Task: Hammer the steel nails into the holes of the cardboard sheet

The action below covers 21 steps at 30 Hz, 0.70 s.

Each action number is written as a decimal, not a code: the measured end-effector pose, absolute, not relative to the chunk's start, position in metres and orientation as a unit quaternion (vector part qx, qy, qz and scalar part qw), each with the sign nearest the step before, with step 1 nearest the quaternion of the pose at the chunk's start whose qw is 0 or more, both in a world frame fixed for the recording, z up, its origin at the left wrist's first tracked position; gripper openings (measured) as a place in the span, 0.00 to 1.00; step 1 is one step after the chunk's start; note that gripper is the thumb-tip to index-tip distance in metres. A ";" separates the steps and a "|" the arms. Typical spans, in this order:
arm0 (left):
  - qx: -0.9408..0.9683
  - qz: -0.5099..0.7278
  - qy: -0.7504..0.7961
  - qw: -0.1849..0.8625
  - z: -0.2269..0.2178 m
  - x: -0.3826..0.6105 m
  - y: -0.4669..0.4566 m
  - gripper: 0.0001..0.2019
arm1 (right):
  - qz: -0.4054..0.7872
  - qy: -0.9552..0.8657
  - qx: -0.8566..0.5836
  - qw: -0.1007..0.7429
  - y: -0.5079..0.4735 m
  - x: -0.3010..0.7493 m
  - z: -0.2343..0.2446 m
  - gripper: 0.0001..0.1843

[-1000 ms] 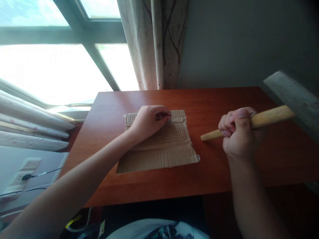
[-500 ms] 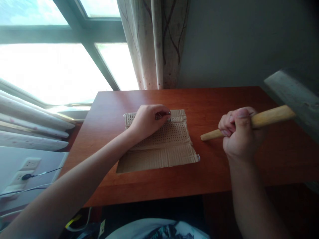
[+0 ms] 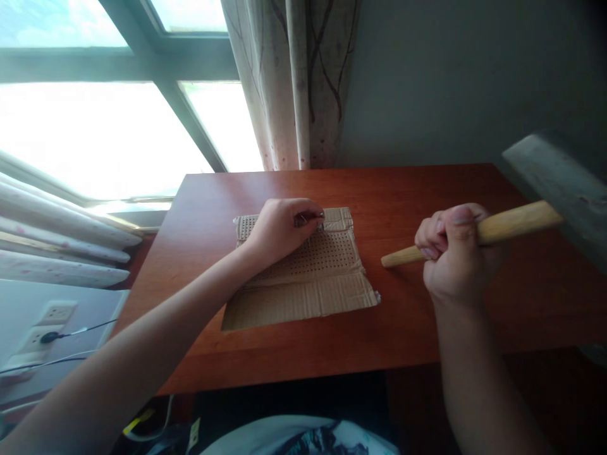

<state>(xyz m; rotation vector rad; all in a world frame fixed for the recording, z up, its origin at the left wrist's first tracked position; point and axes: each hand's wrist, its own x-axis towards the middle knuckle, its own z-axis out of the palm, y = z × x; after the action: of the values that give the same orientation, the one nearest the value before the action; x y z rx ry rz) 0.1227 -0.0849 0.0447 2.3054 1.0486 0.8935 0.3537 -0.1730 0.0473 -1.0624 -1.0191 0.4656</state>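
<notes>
A flat piece of brown cardboard (image 3: pixel 327 287) with rows of small punched holes lies on the reddish wooden table (image 3: pixel 403 189). My left hand (image 3: pixel 279 230) rests on its far edge, fingertips pinched on a small metal piece, possibly a nail (image 3: pixel 315 218). To the right, my right hand (image 3: pixel 450 253) is closed round the wooden handle of a hammer (image 3: pixel 515 224), held above the table. The grey hammer head (image 3: pixel 564 189) points up and to the right, near the camera.
A patterned curtain (image 3: pixel 298 82) hangs at the table's far edge beside a bright window (image 3: pixel 95 133). A grey wall stands behind the table. A wall socket with a plugged cable (image 3: pixel 50 328) sits low on the left. Pale rolled blinds (image 3: pixel 57 240) lie left of the table.
</notes>
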 end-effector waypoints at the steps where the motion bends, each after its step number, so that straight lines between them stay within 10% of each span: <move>1: 0.836 0.325 0.380 0.225 0.044 0.123 -0.085 0.05 | 0.205 -0.462 -0.488 0.712 -0.173 0.354 0.047 0.24; 21: 0.849 0.316 0.366 0.213 0.037 0.127 -0.083 0.05 | 0.253 -0.505 -0.481 0.670 -0.169 0.355 0.049 0.23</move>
<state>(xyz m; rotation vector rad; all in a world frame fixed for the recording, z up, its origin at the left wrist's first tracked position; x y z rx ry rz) 0.1267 -0.0833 0.0371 2.3572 1.0148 0.8759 0.3553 -0.1692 0.0492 -1.0842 -1.1389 0.5707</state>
